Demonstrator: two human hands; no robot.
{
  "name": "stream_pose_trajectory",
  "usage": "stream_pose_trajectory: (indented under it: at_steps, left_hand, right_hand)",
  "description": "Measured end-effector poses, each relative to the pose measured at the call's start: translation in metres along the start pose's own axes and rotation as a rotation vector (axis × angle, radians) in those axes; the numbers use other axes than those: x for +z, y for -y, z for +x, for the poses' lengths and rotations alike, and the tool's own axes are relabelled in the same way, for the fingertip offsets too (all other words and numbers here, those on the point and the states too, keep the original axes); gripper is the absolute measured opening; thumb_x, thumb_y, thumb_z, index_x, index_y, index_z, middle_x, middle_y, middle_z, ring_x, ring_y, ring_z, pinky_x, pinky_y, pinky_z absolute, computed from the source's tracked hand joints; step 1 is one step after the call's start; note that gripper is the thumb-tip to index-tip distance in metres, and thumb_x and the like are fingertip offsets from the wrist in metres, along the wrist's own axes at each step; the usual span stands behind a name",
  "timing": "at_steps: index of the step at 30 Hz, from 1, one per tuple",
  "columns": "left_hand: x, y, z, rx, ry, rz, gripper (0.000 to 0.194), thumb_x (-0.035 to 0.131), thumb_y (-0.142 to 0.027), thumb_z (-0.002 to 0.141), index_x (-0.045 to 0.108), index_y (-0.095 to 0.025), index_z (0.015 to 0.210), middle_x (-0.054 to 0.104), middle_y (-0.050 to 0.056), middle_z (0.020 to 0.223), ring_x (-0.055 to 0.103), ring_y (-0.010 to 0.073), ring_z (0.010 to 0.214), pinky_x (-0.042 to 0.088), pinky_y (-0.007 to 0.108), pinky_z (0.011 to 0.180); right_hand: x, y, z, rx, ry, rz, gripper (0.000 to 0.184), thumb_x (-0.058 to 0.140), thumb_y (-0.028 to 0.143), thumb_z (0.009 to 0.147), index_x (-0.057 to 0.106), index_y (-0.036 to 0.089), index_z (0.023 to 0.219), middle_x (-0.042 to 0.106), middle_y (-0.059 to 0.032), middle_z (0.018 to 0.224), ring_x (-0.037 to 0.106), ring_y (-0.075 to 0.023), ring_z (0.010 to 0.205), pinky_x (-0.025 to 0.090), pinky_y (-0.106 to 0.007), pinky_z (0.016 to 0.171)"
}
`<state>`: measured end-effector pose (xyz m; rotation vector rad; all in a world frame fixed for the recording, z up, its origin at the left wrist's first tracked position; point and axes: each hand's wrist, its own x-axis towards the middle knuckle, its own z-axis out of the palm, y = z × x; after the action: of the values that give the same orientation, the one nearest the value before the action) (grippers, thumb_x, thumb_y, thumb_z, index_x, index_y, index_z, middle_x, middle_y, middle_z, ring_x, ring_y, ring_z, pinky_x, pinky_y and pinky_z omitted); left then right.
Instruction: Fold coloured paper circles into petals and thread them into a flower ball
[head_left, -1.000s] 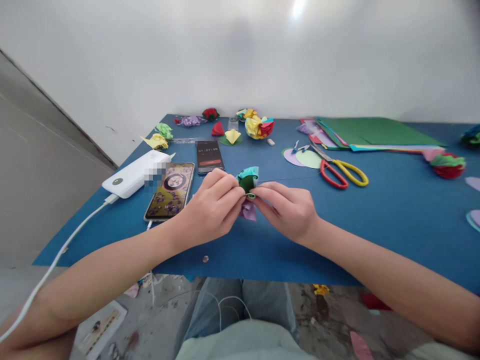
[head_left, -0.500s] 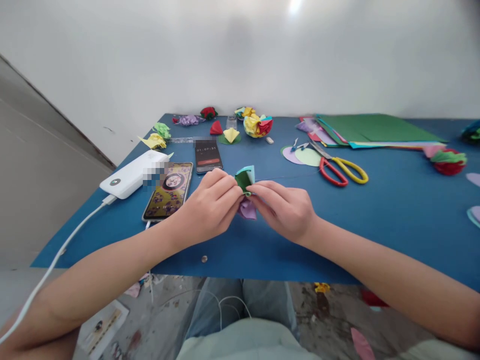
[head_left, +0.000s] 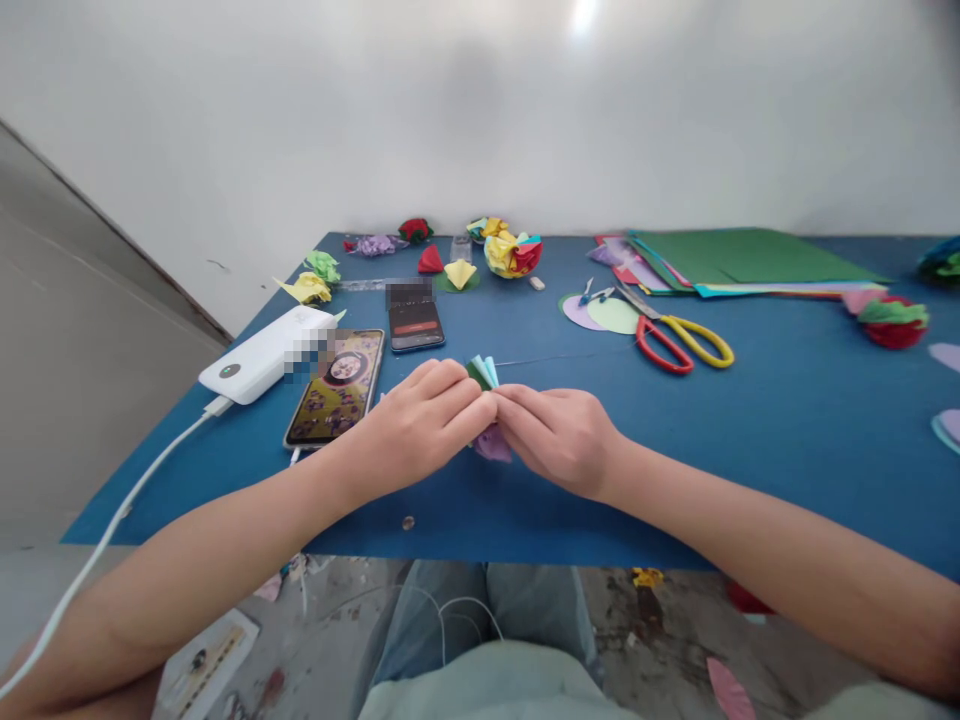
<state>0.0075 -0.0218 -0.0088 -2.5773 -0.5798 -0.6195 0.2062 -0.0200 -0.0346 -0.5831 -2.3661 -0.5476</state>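
Observation:
Between my two hands, above the blue table, is a small bunch of folded coloured paper. Its green and light blue pleats stick up over the fingers, and a crumpled purple part shows below. My left hand pinches the bunch from the left. From the right, my right hand pinches the same paper, its fingertips meeting the left ones. The pinched middle is hidden by the fingers. A thin thread runs from near the paper toward the scissors with red and yellow handles.
A phone and a white power bank with a cable lie at left, another phone behind. Paper flowers stand along the back. Stacked coloured sheets and cut paper ovals lie right of centre.
The green and light blue paper, flatter and more spread before, is now gathered into narrow pleats. My hands have come closer together and moved slightly down.

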Motion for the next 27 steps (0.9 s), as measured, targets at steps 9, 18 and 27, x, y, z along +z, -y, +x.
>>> stream_pose_trajectory:
  at_steps: [9, 18, 27]
  left_hand:
    - [0.0, -0.003, 0.0, 0.128, -0.029, 0.132, 0.005, 0.051, -0.014, 0.083, 0.053, -0.012, 0.086, 0.056, 0.003, 0.069, 0.049, 0.0157, 0.07, 0.042, 0.03, 0.064]
    - [0.003, -0.008, 0.0, 0.179, -0.082, 0.199, 0.005, 0.055, -0.016, 0.082, 0.055, -0.012, 0.086, 0.058, 0.002, 0.068, 0.05, 0.0137, 0.066, 0.041, 0.028, 0.06]
    - [0.007, -0.005, -0.001, -0.049, -0.069, 0.159, 0.006, 0.052, -0.016, 0.081, 0.053, -0.014, 0.075, 0.052, 0.002, 0.061, 0.044, 0.0146, 0.061, 0.04, 0.028, 0.058]
  right_hand:
    - [-0.002, -0.011, 0.007, 0.533, 0.038, 0.39, 0.016, 0.052, 0.033, 0.083, 0.053, 0.016, 0.082, 0.056, -0.002, 0.076, 0.051, -0.0101, 0.064, 0.039, -0.022, 0.055]
    - [0.006, -0.01, 0.012, 0.707, 0.181, 0.592, 0.018, 0.061, 0.035, 0.076, 0.057, 0.017, 0.072, 0.056, 0.0021, 0.067, 0.049, -0.0083, 0.058, 0.037, -0.021, 0.055]
    - [-0.001, -0.006, 0.004, 0.314, 0.086, 0.504, 0.016, 0.042, 0.02, 0.088, 0.057, 0.016, 0.09, 0.059, -0.0061, 0.087, 0.055, -0.0127, 0.076, 0.044, -0.023, 0.067]
